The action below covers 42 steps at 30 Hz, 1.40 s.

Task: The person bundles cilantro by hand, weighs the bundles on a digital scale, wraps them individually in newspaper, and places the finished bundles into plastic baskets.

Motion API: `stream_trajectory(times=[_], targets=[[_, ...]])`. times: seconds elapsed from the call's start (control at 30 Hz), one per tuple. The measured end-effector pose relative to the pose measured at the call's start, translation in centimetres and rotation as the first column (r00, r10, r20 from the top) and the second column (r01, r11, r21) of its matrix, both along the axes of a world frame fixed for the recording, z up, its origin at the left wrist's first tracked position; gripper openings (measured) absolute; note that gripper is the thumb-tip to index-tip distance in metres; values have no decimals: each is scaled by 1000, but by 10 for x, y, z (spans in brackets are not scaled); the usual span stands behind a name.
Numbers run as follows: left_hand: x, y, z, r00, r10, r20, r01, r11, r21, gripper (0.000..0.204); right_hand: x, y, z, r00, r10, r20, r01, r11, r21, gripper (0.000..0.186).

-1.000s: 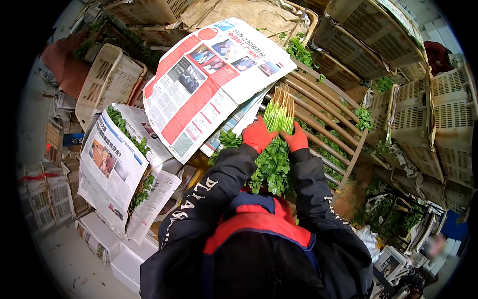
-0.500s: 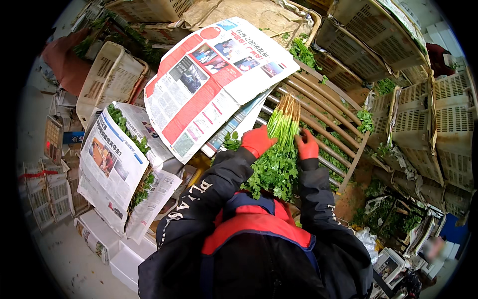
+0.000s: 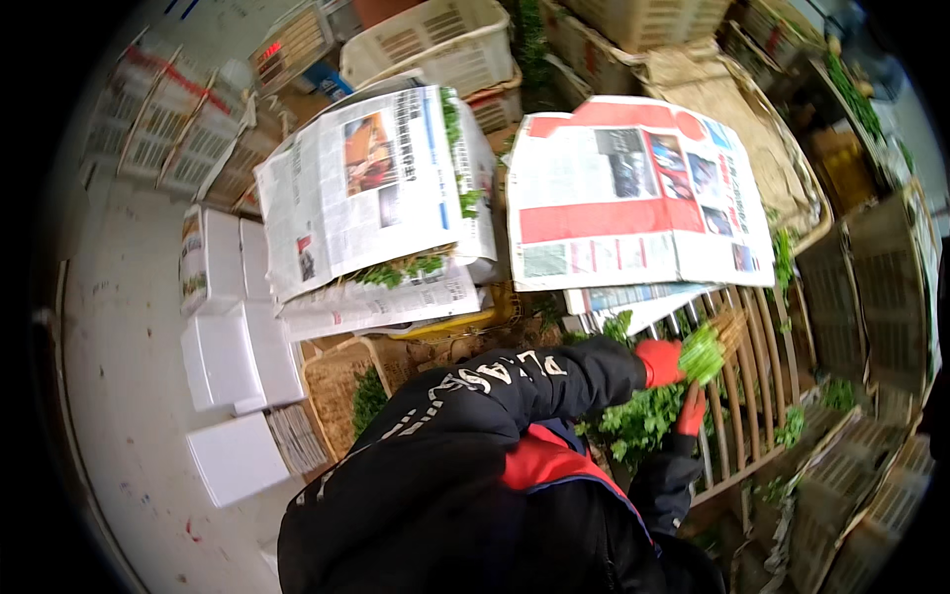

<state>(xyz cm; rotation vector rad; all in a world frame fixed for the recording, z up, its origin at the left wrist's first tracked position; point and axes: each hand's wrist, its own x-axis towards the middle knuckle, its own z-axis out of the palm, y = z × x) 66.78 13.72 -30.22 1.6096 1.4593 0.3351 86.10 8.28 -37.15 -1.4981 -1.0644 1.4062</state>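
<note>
A bunch of leafy greens (image 3: 643, 416) with pale green stems and brown roots lies over a slatted rack (image 3: 760, 396), roots pointing to the upper right. My left hand (image 3: 660, 363), in a red glove, is closed round the left side of the stems. On the near right side, my red-gloved right hand (image 3: 691, 410) presses its fingers against the same bunch; its grip is partly blurred. Just beyond the left hand, a stack of newspaper sheets (image 3: 604, 238) overlaps the rack.
Newspaper-wrapped greens (image 3: 341, 213) lie left of the stack. White foam boxes (image 3: 237, 460) stand at the left, near a lit scale display (image 3: 272, 49). Plastic crates (image 3: 430, 49) stand at the back; more crates (image 3: 871, 475) line the right.
The view has swung to the left, so the rack, bunch and hands now appear farther right. The foam boxes show more fully. Both hands stay at the bunch.
</note>
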Motion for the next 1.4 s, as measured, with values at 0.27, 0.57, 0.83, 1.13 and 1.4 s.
stream_trajectory(times=[0.27,0.57,0.83,1.13,1.4], targets=[[-104,-53,127,979,43,198,-82,978,189,65,-115,-25,166,997,-40,65,24,975,221,56],[-374,-89,222,852,516,87,-504,764,402,49,-406,51,258,832,554,-25,-526,803,282,49],[-538,-69,135,563,825,-43,-710,510,486,57,-615,92,170,718,438,541,-656,684,318,66],[-560,-73,85,501,865,28,-808,456,373,74,-636,82,115,648,171,742,-601,713,360,71],[-567,-94,94,516,856,-5,-799,484,357,74,-631,79,124,570,253,782,-716,619,322,71]])
